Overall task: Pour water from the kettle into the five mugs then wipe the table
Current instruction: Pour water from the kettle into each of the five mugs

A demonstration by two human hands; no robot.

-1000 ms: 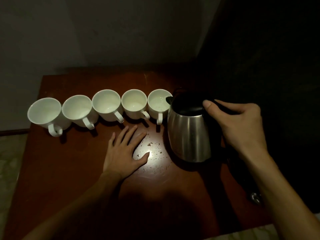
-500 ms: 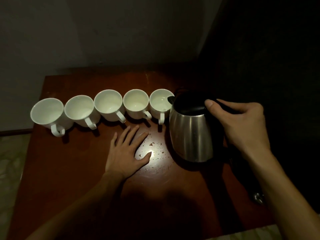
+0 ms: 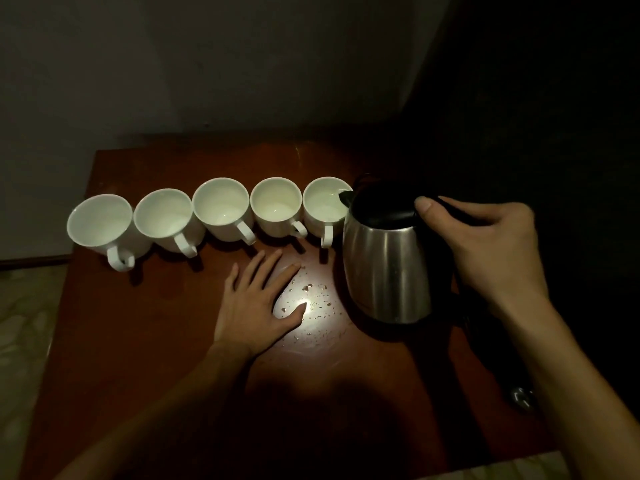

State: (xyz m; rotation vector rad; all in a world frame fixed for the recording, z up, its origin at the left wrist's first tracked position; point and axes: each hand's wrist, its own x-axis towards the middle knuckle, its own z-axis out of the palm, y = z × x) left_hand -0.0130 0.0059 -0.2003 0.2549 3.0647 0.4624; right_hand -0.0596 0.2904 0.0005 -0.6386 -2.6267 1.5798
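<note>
Several white mugs stand in a row across the brown table, from the leftmost mug to the rightmost mug, handles toward me. A steel kettle with a black lid stands upright at the row's right end, its spout at the rightmost mug's rim. My right hand grips the kettle's black handle, thumb on the lid. My left hand lies flat on the table in front of the mugs, fingers spread. Water drops glint between my left hand and the kettle.
A grey wall rises behind the table. Everything right of the kettle is dark. A small metal object lies near the table's right front, under my right forearm. Pale floor shows to the left of the table.
Almost nothing has moved. The view shifted slightly, and both hands and the kettle keep their places.
</note>
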